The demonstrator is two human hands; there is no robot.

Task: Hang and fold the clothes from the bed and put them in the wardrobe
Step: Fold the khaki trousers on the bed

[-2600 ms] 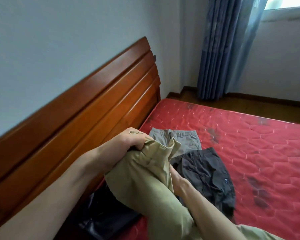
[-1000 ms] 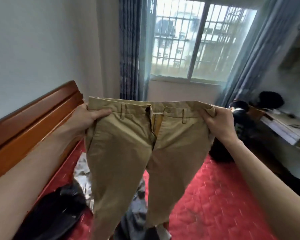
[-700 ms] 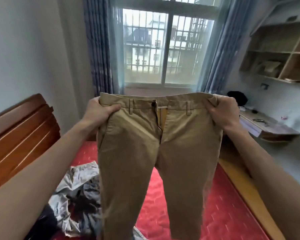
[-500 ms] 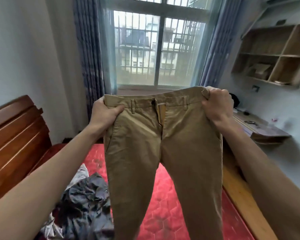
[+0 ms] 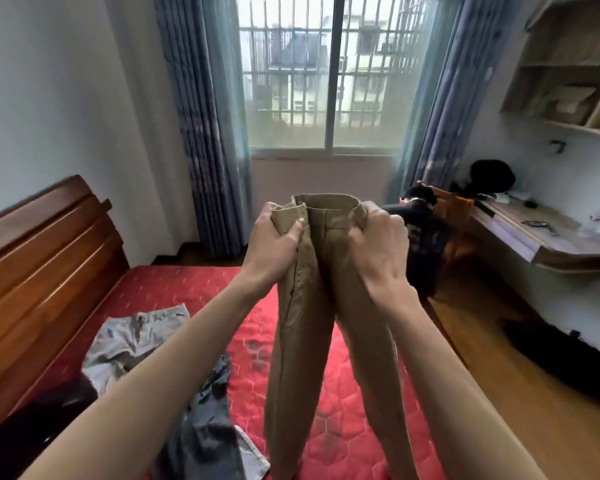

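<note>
- Both hands, left hand point(image 5: 278, 242) and right hand point(image 5: 378, 245), grip the waistband of the khaki trousers point(image 5: 312, 341), held up over the bed point(image 5: 326, 427).
- Folding looks barely begun.
- Grey garments point(image 5: 136, 337) lie unfolded there; the wardrobe is out of view.

Bed point(image 5: 343, 427) with a red quilted mattress; crumpled grey trousers point(image 5: 132, 337) and dark clothes point(image 5: 205, 434) lie near its wooden headboard point(image 5: 42, 271)
</note>
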